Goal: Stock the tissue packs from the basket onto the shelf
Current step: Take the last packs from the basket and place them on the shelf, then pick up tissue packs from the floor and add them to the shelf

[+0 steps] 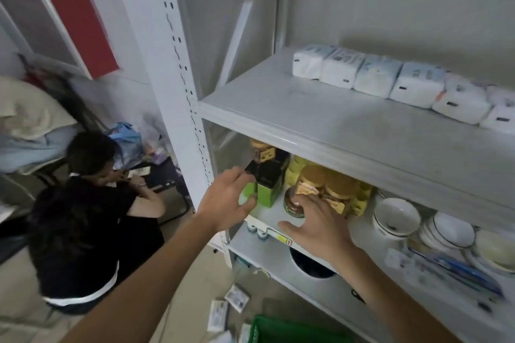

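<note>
Both your left hand point(228, 200) and right hand point(315, 228) are spread and empty; loose tissue packs point(223, 312) and basket point(281, 328) lie below, nearer your left.

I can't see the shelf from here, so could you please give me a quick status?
Both hands empty: left hand and right hand open at the jar shelf. Tissue packs rowed on upper shelf. More packs on floor by basket.

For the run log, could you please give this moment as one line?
left hand: open, at green box | right hand: open, by glass jar | white tissue packs: rowed on upper shelf
</note>
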`<control>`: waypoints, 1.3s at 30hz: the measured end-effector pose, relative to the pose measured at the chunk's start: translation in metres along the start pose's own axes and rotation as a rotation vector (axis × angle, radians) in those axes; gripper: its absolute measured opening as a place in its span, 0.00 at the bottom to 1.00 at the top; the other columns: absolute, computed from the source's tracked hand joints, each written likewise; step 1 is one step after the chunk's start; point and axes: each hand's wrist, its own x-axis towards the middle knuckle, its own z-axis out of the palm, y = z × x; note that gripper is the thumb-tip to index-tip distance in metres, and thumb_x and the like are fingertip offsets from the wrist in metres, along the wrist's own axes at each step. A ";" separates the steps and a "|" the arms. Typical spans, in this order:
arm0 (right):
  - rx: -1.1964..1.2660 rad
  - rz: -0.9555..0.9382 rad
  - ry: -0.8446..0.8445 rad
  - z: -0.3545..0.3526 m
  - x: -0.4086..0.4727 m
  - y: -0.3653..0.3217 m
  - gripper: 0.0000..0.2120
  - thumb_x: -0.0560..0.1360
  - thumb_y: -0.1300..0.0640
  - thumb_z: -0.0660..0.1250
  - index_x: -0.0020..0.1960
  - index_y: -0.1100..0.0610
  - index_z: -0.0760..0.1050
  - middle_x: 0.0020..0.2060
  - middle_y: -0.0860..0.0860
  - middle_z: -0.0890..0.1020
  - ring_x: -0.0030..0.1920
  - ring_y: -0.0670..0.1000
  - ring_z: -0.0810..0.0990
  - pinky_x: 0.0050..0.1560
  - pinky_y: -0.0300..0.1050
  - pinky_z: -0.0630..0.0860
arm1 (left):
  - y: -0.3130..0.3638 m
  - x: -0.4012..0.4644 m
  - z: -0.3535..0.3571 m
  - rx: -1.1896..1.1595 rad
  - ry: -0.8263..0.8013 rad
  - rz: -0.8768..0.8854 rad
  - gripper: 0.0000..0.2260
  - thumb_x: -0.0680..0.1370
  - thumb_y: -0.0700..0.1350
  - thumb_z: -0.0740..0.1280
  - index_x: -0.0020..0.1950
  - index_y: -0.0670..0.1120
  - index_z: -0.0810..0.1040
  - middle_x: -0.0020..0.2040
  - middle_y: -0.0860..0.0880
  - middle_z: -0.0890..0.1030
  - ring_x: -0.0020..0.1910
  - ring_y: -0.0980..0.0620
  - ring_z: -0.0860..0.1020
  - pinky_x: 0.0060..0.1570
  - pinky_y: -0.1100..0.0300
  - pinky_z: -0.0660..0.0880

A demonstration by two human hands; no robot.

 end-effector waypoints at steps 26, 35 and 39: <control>0.330 0.693 -0.860 0.449 -0.129 0.011 0.31 0.74 0.43 0.75 0.72 0.56 0.73 0.58 0.49 0.76 0.60 0.52 0.78 0.57 0.46 0.72 | -0.207 -0.344 0.253 -0.315 -0.946 -0.740 0.26 0.81 0.60 0.64 0.77 0.52 0.67 0.70 0.48 0.74 0.69 0.46 0.73 0.69 0.49 0.69; 0.503 0.824 -0.854 0.603 -0.127 0.055 0.29 0.75 0.50 0.76 0.71 0.63 0.75 0.58 0.53 0.82 0.57 0.50 0.79 0.56 0.42 0.71 | -0.244 -0.401 0.368 -0.379 -0.910 -0.906 0.24 0.80 0.59 0.66 0.75 0.53 0.69 0.66 0.50 0.76 0.65 0.48 0.76 0.66 0.50 0.72; 0.645 0.946 -0.721 0.680 -0.102 0.066 0.26 0.77 0.51 0.74 0.71 0.61 0.75 0.59 0.56 0.82 0.61 0.56 0.82 0.66 0.55 0.78 | -0.271 -0.423 0.430 -0.357 -0.935 -0.895 0.24 0.80 0.59 0.65 0.74 0.53 0.69 0.66 0.49 0.76 0.63 0.47 0.77 0.65 0.48 0.73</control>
